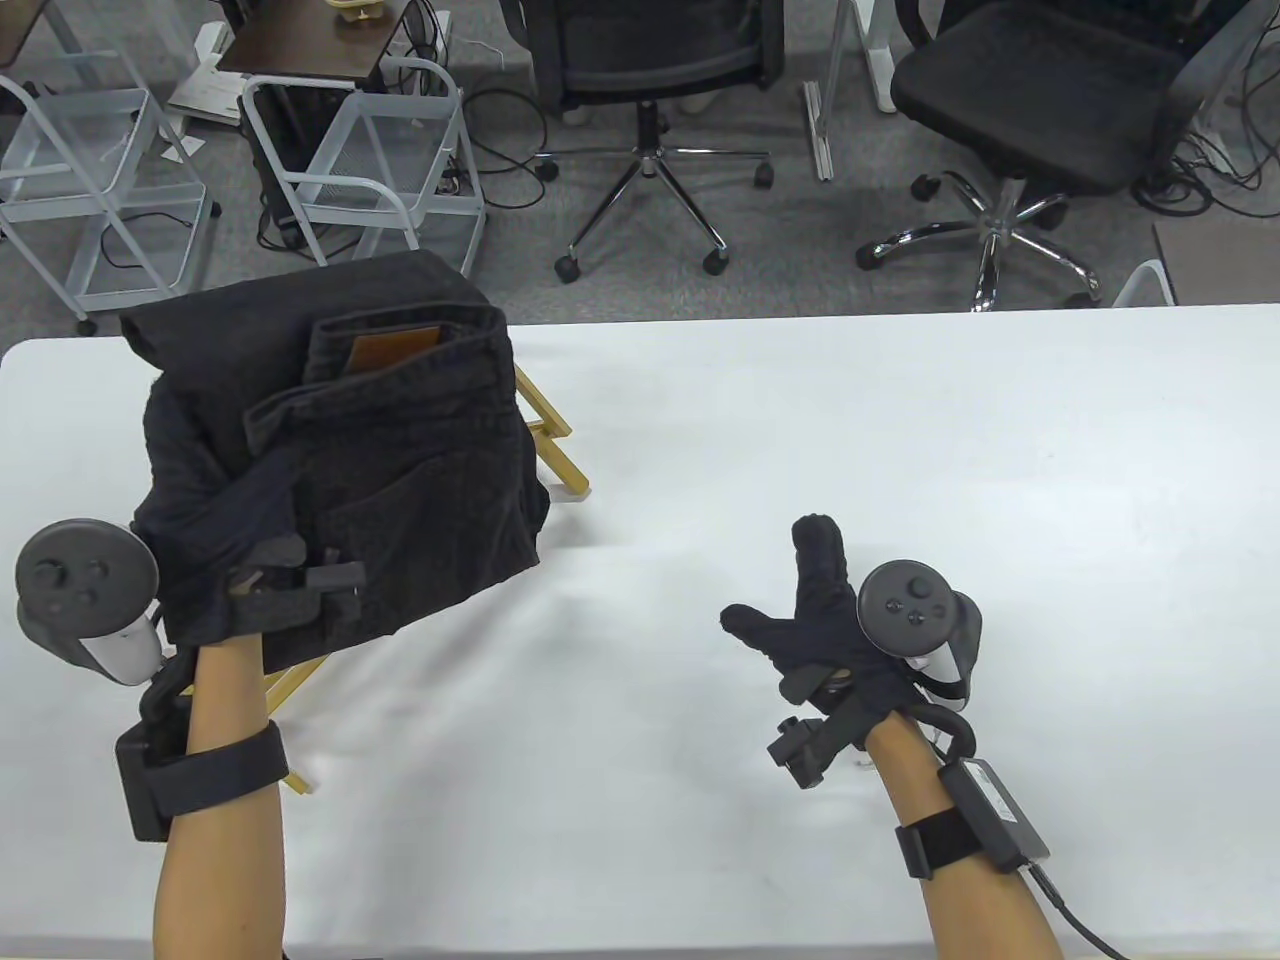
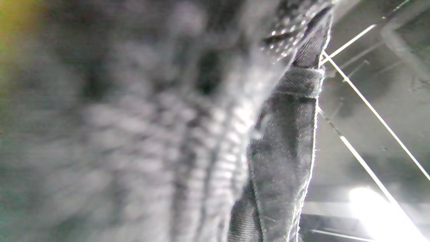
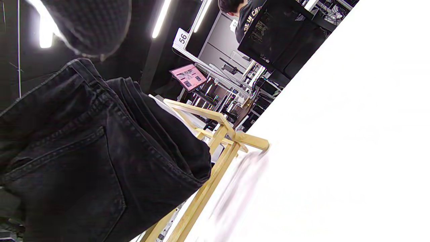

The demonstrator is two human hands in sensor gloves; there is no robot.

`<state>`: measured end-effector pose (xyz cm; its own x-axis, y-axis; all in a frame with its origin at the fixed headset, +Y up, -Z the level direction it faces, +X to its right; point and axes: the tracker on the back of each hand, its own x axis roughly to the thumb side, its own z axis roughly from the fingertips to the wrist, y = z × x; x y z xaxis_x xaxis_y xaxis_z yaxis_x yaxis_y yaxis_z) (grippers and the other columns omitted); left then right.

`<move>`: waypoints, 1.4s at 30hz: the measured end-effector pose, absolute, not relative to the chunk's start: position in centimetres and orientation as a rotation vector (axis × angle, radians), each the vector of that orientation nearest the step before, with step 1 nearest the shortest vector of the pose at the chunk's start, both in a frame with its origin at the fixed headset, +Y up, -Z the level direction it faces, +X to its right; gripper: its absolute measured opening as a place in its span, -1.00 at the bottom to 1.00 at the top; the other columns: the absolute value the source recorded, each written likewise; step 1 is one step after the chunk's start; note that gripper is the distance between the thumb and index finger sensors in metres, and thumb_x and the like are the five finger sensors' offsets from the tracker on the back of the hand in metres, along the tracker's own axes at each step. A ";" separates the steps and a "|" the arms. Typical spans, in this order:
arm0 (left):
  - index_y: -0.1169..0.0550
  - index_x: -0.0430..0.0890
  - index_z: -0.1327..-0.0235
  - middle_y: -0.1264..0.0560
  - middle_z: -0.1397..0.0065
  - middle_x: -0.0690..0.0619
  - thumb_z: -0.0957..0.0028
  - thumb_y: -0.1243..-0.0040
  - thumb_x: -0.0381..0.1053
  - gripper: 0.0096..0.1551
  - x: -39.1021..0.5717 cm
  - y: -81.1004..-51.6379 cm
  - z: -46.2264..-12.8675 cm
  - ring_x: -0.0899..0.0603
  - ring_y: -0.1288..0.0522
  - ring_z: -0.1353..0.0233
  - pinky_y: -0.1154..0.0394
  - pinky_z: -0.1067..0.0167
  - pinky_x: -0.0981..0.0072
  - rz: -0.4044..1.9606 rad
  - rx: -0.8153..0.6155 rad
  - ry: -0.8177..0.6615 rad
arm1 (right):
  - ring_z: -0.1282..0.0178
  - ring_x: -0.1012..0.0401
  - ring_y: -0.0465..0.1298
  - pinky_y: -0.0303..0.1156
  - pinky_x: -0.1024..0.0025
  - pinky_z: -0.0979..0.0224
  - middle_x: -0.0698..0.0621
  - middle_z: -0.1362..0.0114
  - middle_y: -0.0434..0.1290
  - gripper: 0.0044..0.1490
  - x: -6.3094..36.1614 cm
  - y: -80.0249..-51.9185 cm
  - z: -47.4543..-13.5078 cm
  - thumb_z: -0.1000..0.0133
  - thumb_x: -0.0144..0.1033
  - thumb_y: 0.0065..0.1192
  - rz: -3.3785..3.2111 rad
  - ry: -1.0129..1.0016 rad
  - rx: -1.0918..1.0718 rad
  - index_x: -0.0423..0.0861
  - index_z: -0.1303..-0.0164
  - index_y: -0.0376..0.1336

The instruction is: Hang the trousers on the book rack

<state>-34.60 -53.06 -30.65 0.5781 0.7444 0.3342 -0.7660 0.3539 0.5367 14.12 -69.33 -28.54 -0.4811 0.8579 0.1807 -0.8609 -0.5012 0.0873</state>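
Black denim trousers (image 1: 400, 470) lie folded over a light wooden book rack (image 1: 555, 450) at the table's left; only the rack's legs stick out. My left hand (image 1: 270, 600) is at the trousers' near lower edge and holds the fabric, its fingers hidden in the black cloth. The left wrist view is filled by blurred trouser fabric (image 2: 285, 151). My right hand (image 1: 800, 610) is open and empty above the table, well to the right of the rack. The right wrist view shows the trousers (image 3: 84, 161) hanging on the rack (image 3: 215, 141) and one fingertip (image 3: 90, 23) at the top.
The white table (image 1: 900, 450) stretches to the right of the rack. Beyond its far edge stand two black office chairs (image 1: 650, 60) (image 1: 1040, 90) and white wire carts (image 1: 380, 160) on the floor.
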 end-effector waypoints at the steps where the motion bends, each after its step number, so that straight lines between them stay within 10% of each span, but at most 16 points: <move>1: -0.13 0.10 -0.37 -0.59 -0.29 0.23 0.17 -0.54 -0.03 -0.02 -34.8 -53.2 -30.8 -0.14 -0.86 0.19 -0.70 -0.01 -0.06 0.980 0.713 -0.021 | -0.53 -0.44 -0.05 -0.15 -0.59 -0.26 -0.45 -0.56 -0.38 0.47 14.2 -69.3 -28.6 0.12 0.27 0.31 2.080 -0.018 0.242 -0.38 -0.40 -0.43; 26: -0.14 0.11 -0.37 -0.59 -0.30 0.23 0.13 -0.52 -0.05 -0.05 -39.2 -58.5 -35.1 -0.16 -0.82 0.04 -0.61 -0.16 -0.14 0.963 0.657 0.341 | -0.52 -0.45 0.02 -0.10 -0.58 -0.26 -0.45 -0.55 -0.40 0.45 14.7 -70.3 -28.6 0.10 0.26 0.29 2.122 0.097 0.221 -0.38 -0.40 -0.43; 42: -0.15 0.08 -0.36 -0.60 -0.29 0.24 0.18 -0.54 -0.06 -0.03 -38.0 -60.7 -36.4 -0.14 -0.59 -0.41 -0.09 -0.45 -0.45 0.731 0.615 0.352 | -0.52 -0.44 0.02 -0.08 -0.57 -0.28 -0.44 -0.55 -0.40 0.44 14.3 -70.3 -28.8 0.10 0.26 0.28 2.137 0.144 0.242 -0.37 -0.40 -0.44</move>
<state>-38.02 -60.65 -36.39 0.6984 0.7104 -0.0877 -0.5122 0.5816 0.6320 14.29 -70.27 -28.78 -0.5323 0.8384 0.1171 -0.8151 -0.5449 0.1966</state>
